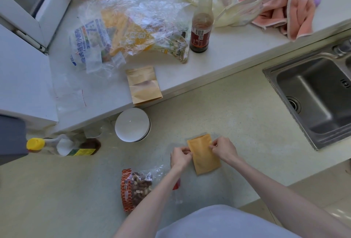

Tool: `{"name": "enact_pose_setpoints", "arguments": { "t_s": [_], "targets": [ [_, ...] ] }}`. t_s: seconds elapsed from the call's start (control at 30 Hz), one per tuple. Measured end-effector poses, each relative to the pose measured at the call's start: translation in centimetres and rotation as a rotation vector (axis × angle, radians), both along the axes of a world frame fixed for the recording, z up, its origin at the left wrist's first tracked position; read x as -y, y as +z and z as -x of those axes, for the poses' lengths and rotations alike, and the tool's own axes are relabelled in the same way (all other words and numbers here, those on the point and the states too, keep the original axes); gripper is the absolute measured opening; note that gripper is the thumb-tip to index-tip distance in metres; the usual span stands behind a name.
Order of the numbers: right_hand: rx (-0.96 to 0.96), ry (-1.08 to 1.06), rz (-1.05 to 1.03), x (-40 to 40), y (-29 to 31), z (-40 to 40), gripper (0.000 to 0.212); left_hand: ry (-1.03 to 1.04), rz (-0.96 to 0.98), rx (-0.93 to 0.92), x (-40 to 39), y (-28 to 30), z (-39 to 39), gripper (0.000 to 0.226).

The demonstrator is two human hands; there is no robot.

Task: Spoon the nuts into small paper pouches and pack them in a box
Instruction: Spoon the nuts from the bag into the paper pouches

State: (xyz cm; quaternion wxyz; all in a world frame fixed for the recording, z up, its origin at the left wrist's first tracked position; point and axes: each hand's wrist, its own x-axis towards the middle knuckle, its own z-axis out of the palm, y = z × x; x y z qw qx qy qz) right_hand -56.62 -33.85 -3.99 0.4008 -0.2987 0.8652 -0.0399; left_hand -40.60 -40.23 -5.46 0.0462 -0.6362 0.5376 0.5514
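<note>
Head view: both hands (180, 156) (224, 149) pinching pouch (205, 159)

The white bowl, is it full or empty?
Empty: the white bowl on the counter stands upright, and only its bare white inside shows.

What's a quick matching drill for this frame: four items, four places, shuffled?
Items:
1. paper pouch
2. bag of nuts
3. white bowl
4. dark sauce bottle

Places:
A. upright on the raised white ledge
B. pinched by both hands
C. by the left forearm, on the lower counter
D. at the foot of the ledge, under spare pouches

Pairs: 1-B, 2-C, 3-D, 4-A

The left hand and right hand hold the pouch's upper edges.
</note>
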Motion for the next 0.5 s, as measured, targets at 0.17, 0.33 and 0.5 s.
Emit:
{"name": "enact_pose_setpoints", "arguments": {
  "t_s": [0.17,0.33,0.5],
  "targets": [
    [-0.025,-0.006,0.010,-0.3,0.1,0.4,0.025,0.025,0.036,-0.033,1.0,0.6,-1.6,0.024],
    [-0.045,-0.008,0.085,0.1,1.1,1.1,0.034,-0.109,0.334,-0.070,3.5,3.4,-3.6,0.014],
    [-0.022,0.022,0.206,2.7,3.1,0.8,0.019,-0.183,0.703,-0.082,7.7,7.9,-4.8,0.014]
  ]
}}
